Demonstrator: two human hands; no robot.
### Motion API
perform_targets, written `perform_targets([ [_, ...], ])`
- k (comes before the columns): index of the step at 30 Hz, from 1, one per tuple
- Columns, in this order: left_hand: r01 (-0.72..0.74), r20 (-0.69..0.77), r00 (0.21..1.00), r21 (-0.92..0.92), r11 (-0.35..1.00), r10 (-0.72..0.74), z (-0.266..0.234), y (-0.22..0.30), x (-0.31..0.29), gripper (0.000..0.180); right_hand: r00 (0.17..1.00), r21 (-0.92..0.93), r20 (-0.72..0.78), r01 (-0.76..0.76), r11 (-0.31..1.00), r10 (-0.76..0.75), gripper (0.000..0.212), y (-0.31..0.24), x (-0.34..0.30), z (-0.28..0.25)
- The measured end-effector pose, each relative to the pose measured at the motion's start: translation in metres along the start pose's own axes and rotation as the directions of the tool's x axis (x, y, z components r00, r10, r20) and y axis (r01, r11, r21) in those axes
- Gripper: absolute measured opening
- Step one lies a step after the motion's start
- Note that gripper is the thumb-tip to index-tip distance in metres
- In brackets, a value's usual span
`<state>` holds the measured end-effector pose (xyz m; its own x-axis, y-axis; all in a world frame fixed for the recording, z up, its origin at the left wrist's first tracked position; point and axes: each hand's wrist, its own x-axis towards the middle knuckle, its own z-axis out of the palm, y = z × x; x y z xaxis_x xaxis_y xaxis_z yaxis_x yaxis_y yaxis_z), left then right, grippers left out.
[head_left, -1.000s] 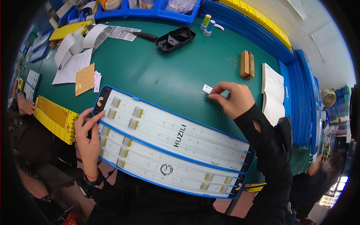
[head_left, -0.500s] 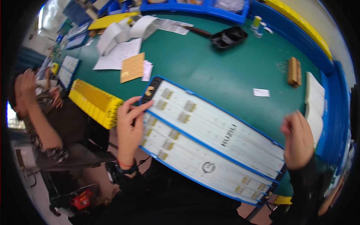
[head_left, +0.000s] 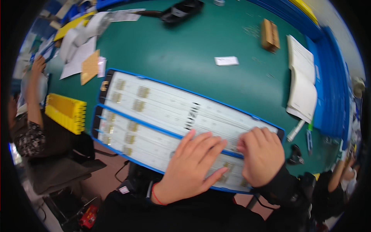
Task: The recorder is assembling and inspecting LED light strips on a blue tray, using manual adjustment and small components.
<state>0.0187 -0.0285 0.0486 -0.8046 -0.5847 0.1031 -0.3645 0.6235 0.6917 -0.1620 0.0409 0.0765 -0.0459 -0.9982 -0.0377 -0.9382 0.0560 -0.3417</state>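
A long, flat, blue-rimmed case [head_left: 162, 101] lies unfolded at the front of the table, its two whitish panels side by side. Small bundles of thin gold-coloured pieces [head_left: 143, 91] sit in rows inside it, mostly toward the left end. Over the middle of the nearer panel rests my left hand [head_left: 193, 168], open, its fingers stretched and spread. My right hand [head_left: 262, 156] is closed, its fingers curled down at the right part of the case near the middle seam. What its fingertips hold, if anything, is hidden.
The green table [head_left: 174, 50] bears a small white paper slip [head_left: 226, 60], a brown block [head_left: 270, 35], an open notebook [head_left: 302, 83] and a black tray [head_left: 181, 11]. Papers and a yellow rack [head_left: 65, 112] are at left. Another person's arm [head_left: 34, 92] is beyond the rack.
My left hand has left the case's left end and now lies flat over its middle. My right hand has come down onto the right part. The whole view has shifted.
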Motion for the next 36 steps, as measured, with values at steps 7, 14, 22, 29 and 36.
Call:
perform_targets([
  [7,-0.101,0.085,0.992,0.073,0.992,0.094,0.014,0.006,0.008,0.057,1.0,-0.136,0.0,0.008,0.991,-0.008,0.016,0.011,-0.008,0.002],
  [14,-0.063,0.083,0.995,0.058,0.996,0.058,0.006,-0.01,-0.005,0.059,0.894,0.086,-0.068,-0.437,0.896,0.442,0.057,0.048,-0.064,-0.044],
  [22,-0.089,0.045,0.995,0.006,0.996,0.088,0.01,-0.004,0.001,0.057,0.811,0.262,-0.073,-0.546,0.796,0.58,0.074,0.112,-0.149,-0.024],
  [29,-0.131,0.073,0.989,0.026,0.991,0.129,0.013,-0.005,0.01,0.055,0.701,0.899,-0.396,0.162,0.408,0.593,0.07,0.043,-0.082,-0.029],
  [36,-0.234,0.203,0.954,0.043,0.971,0.221,0.004,-0.008,0.011,0.06,0.761,0.941,-0.338,0.283,0.186,0.553,0.016,0.018,-0.013,0.011],
])
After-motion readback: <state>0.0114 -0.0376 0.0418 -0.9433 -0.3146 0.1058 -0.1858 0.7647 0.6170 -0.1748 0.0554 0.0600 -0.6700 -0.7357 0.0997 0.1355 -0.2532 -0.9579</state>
